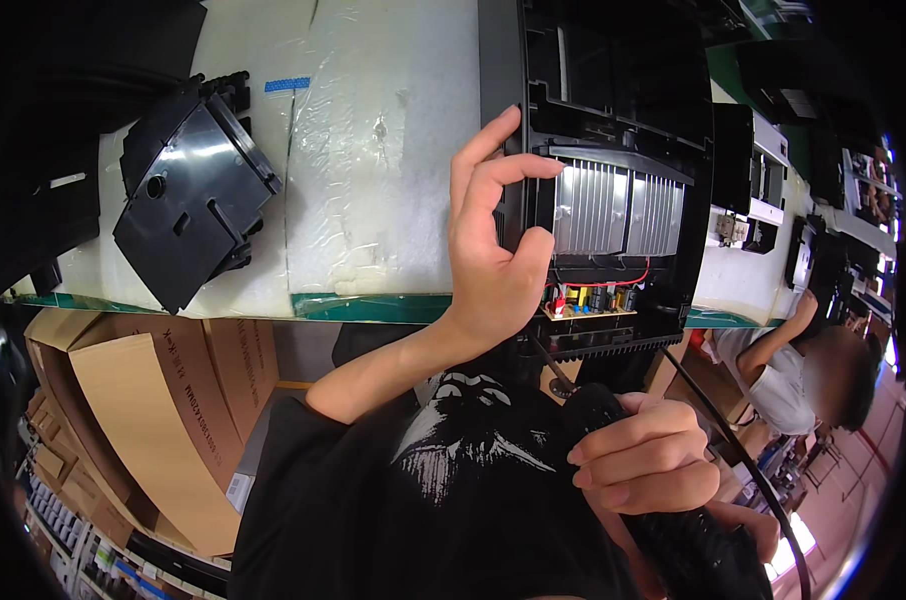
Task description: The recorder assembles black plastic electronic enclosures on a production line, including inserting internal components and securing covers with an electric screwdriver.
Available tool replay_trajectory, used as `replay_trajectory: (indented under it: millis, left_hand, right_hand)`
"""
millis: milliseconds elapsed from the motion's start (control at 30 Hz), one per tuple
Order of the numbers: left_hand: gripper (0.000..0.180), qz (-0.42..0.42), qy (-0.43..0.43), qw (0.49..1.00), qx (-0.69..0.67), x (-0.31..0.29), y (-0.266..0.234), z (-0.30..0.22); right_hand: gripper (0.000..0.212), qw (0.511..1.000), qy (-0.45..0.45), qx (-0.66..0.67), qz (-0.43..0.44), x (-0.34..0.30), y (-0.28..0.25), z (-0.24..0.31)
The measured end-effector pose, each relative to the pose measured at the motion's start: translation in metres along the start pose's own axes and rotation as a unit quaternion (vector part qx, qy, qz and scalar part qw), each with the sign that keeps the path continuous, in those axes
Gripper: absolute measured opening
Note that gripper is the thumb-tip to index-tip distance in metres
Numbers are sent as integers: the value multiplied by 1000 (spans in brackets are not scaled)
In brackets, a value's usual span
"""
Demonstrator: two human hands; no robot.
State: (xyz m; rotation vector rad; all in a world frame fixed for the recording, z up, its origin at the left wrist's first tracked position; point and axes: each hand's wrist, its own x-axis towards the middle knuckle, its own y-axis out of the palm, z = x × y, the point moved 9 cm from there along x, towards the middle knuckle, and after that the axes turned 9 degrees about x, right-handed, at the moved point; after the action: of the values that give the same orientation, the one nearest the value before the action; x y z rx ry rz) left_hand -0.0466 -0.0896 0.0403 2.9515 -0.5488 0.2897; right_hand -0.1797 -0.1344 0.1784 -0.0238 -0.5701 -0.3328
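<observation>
My left hand [498, 235] is at the left wall of a black housing [516, 60], fingers apart and bent over its rim. One fingertip reaches the edge of the silver finned heat sinks [593, 210] inside. Below these fins lies a small circuit board [591, 302] with yellow, blue and red parts, and a red wire runs above it. Low in front of my body, my right hand [653, 455] has its fingers wrapped around a bulky black object [688, 550]. Its kind cannot be made out, as the hand and dark clothing hide much of it.
A black plastic part [188, 185] lies on the padded white bench cover [383, 130] to the left. Open cardboard boxes [158, 430] stand below the bench edge. A black cable [738, 450] hangs at the right. Beyond it, another person [783, 370] sits by the bench.
</observation>
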Motion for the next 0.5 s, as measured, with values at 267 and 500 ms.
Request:
replay_trajectory:
  millis: [267, 500]
  left_hand:
    - [40, 1, -3, 1000, -8, 0, 1, 0]
    - [40, 10, -12, 1000, -10, 1, 2, 0]
  right_hand:
    - [16, 999, -18, -10, -41, -1, -6, 0]
    - [17, 1000, 0, -19, -10, -6, -6, 4]
